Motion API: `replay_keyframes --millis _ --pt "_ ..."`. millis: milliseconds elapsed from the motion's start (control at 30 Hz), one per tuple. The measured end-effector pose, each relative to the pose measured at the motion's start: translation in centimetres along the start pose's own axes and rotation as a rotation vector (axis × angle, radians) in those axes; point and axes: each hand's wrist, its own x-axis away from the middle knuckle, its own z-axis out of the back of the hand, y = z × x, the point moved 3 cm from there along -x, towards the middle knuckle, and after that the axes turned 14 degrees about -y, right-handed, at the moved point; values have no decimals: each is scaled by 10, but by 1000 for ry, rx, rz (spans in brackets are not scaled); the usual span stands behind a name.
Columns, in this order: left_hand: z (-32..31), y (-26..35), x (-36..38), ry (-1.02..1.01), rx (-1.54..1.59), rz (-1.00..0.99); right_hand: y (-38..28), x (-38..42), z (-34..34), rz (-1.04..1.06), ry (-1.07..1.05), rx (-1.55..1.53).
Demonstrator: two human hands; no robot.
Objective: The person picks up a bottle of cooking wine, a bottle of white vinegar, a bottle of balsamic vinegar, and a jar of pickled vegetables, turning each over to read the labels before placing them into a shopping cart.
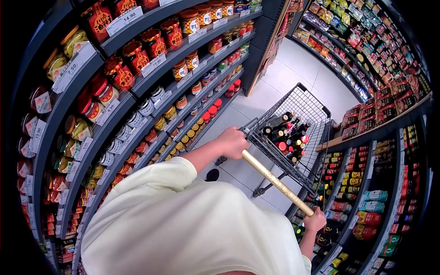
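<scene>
A wire shopping cart [308, 107] stands ahead of me in the aisle, with several dark bottles [286, 134] grouped in its basket, some with red or yellow caps. Its gold-coloured handle [277, 182] runs slantwise across the view. My left hand [233, 143] is closed round the handle's upper left end. At the lower right end, my right hand [315, 220] wraps round the same handle.
Shelves [167, 62] of jars with price tags curve along the left. More shelves [366, 183] with bottles and packets line the right. A wood-edged display [389, 110] of red packets juts in at the right, and snack shelves [339, 41] stand beyond the tiled floor [293, 62].
</scene>
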Motion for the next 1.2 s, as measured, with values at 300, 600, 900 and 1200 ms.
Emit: replay_keyframes --millis 300,600,900,1200 --pt "11 -25 -41 126 34 -126 -2 -32 -5 -39 -34 41" --pt "26 -45 -76 133 48 -176 -4 -60 -8 -91 -82 53" --pt "42 -57 -107 64 28 -180 -5 -83 -10 -108 -128 23" --pt "50 -67 -136 9 39 -153 9 -125 -12 82 -185 -152"
